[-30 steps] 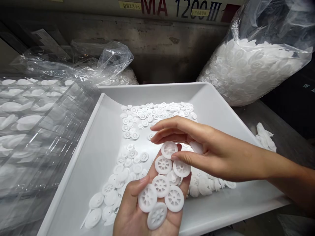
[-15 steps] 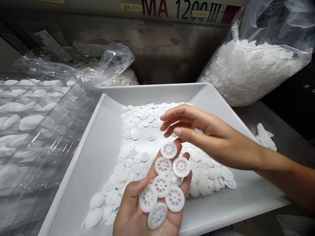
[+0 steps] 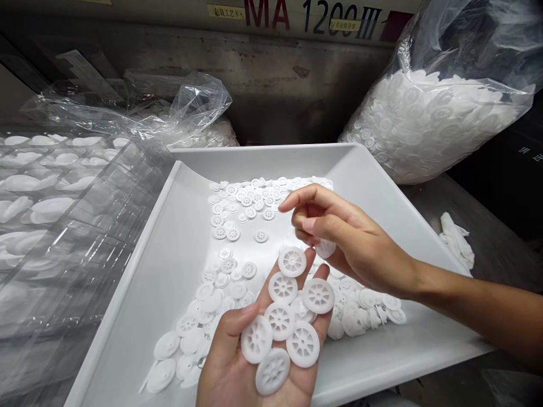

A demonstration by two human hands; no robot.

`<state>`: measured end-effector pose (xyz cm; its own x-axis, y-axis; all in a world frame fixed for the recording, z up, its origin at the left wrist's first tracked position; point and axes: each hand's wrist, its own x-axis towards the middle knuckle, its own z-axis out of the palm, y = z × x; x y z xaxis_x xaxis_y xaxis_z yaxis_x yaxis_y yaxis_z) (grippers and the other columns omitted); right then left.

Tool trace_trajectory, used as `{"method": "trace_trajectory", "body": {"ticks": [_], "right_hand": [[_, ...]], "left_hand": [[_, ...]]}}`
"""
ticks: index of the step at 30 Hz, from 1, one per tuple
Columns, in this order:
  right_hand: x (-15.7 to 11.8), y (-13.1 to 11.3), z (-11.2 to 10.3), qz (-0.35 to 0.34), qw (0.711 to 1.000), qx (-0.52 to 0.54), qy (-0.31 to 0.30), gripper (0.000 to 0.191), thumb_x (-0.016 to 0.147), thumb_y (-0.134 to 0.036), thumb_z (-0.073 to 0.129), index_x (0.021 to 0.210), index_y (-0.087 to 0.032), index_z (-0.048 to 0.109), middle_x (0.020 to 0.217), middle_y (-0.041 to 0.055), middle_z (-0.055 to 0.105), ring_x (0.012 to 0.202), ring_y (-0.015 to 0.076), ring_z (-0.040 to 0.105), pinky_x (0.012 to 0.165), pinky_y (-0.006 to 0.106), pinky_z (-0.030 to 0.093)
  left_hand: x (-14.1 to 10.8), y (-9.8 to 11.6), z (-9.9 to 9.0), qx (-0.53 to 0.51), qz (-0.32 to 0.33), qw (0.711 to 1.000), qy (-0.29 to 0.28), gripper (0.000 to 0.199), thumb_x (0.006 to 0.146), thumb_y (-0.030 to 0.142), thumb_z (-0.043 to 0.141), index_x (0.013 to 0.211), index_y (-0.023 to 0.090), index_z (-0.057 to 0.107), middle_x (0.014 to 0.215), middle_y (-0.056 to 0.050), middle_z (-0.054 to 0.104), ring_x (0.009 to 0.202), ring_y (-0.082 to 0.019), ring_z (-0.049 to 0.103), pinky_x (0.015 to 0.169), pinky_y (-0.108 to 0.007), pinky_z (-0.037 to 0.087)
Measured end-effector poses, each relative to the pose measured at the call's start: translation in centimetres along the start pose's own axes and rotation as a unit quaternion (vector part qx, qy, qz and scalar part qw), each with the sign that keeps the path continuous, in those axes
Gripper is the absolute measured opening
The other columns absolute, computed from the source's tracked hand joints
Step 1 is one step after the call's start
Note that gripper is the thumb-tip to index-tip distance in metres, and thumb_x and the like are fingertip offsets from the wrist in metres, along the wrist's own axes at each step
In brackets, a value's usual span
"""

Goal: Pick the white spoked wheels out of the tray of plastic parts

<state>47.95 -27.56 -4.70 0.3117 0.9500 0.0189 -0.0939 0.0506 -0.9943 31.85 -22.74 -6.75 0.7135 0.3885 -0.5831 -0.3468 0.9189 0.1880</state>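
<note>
My left hand (image 3: 227, 359) lies palm up over the tray, with several spoked white plastic wheels (image 3: 279, 321) spread on its palm and fingers. The thumb rests beside the lowest wheels. Just above its fingertips is my right hand (image 3: 360, 243), its fingers curled and the index finger reaching forward. A white disc (image 3: 326, 249), likely another wheel, shows under the right thumb, partly covered by the hand. Below both hands, more small white wheels (image 3: 229, 265) lie loose in the grey-white tray (image 3: 156, 237), in groups along its back, left and right.
A clear bag (image 3: 428, 130) full of white wheels stands at the back right. Clear blister trays (image 3: 63, 209) with white parts fill the left side, and another plastic bag (image 3: 199, 107) sits behind them. A crumpled white glove-like cloth (image 3: 456, 240) lies right of the tray.
The right hand's fingers have curled in, and a white disc now shows under its thumb. The upper right wheel on the left hand has shifted slightly and turned over or tilted.
</note>
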Motion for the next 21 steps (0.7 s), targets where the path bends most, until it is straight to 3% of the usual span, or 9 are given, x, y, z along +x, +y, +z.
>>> {"method": "trace_trajectory", "body": {"ticks": [3, 7, 11, 16, 21], "right_hand": [[-0.5, 0.2, 0.5, -0.004, 0.998, 0.039, -0.038, 0.027, 0.090, -0.009, 0.039, 0.107, -0.026, 0.052, 0.086, -0.0017, 0.037, 0.071, 0.0105, 0.041, 0.061, 0.019, 0.043], [-0.6, 0.5, 0.8, -0.011, 0.998, 0.021, -0.051, 0.036, 0.077, 0.000, 0.040, 0.103, -0.024, 0.047, 0.095, -0.0005, 0.040, 0.083, 0.0119, 0.039, 0.069, 0.020, 0.043], [-0.2, 0.9, 0.6, -0.006, 0.999, -0.008, -0.038, 0.033, 0.082, -0.002, 0.038, 0.106, -0.025, 0.044, 0.102, 0.0003, 0.041, 0.092, 0.0124, 0.041, 0.072, 0.020, 0.045], [0.0, 1.1, 0.8, -0.018, 0.999, 0.002, -0.041, 0.032, 0.085, 0.000, 0.033, 0.107, -0.022, 0.043, 0.102, 0.0009, 0.047, 0.093, 0.0111, 0.045, 0.074, 0.021, 0.046], [-0.1, 1.3, 1.0, -0.025, 0.999, 0.030, -0.030, 0.040, 0.087, 0.003, 0.029, 0.113, -0.023, 0.041, 0.105, 0.0011, 0.048, 0.095, 0.0101, 0.049, 0.072, 0.021, 0.047]], "left_hand": [[0.1, 0.2, -0.8, -0.001, -0.001, 1.000, 0.027, 0.068, 0.083, 0.022, 0.047, 0.150, 0.027, 0.033, 0.127, -0.014, 0.064, 0.113, -0.037, 0.061, 0.095, -0.055, 0.051], [0.2, 0.4, -1.2, -0.012, 0.019, 0.999, 0.037, 0.065, 0.084, 0.019, 0.048, 0.148, 0.029, 0.037, 0.121, -0.011, 0.068, 0.109, -0.035, 0.064, 0.096, -0.056, 0.051], [0.3, 0.4, -1.4, -0.019, 0.032, 0.999, 0.031, 0.063, 0.085, 0.017, 0.047, 0.147, 0.026, 0.039, 0.122, -0.013, 0.067, 0.111, -0.034, 0.064, 0.097, -0.055, 0.051], [0.4, 0.2, -1.1, -0.018, 0.039, 0.999, 0.009, 0.061, 0.085, 0.017, 0.045, 0.146, 0.025, 0.042, 0.124, -0.013, 0.066, 0.114, -0.035, 0.061, 0.095, -0.053, 0.052], [0.3, -0.2, 0.5, -0.023, 0.045, 0.997, -0.065, 0.057, 0.086, 0.015, 0.037, 0.143, 0.016, 0.045, 0.129, -0.015, 0.063, 0.123, -0.027, 0.056, 0.104, -0.041, 0.046]]}}
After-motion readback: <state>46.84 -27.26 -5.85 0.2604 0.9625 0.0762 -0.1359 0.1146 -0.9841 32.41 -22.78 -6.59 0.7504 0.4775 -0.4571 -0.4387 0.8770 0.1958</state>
